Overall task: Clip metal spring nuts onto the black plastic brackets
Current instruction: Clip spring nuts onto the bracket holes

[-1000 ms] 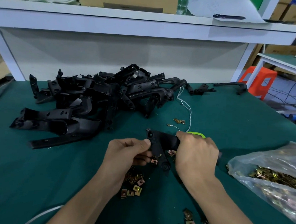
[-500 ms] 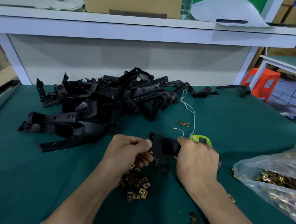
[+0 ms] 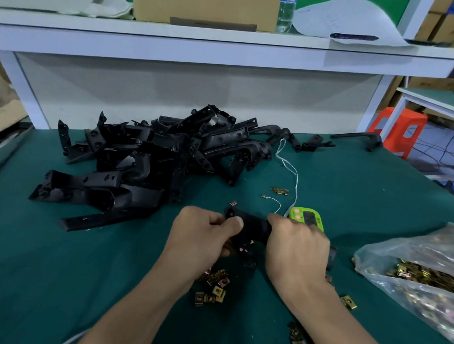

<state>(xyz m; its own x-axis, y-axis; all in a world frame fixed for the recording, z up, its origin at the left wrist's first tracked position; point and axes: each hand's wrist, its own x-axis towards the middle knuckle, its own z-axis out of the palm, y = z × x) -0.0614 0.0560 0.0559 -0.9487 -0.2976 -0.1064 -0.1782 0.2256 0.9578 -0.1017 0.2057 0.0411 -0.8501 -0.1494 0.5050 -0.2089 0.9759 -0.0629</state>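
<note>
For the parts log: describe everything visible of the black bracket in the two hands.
The black bracket looks like matt moulded plastic, angled: a thick bar spans between the hands, its left end rounded with a hole; a thinner arm drops toward the viewer, ending in a round eye. The left hand pinches the left end; the right hand wraps around the right part. It is low over the green table; contact cannot be told.

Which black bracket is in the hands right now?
The bracket gripped between the left hand and right hand, beside the green timer; the rest lie untouched, mostly in the pile behind.
</note>
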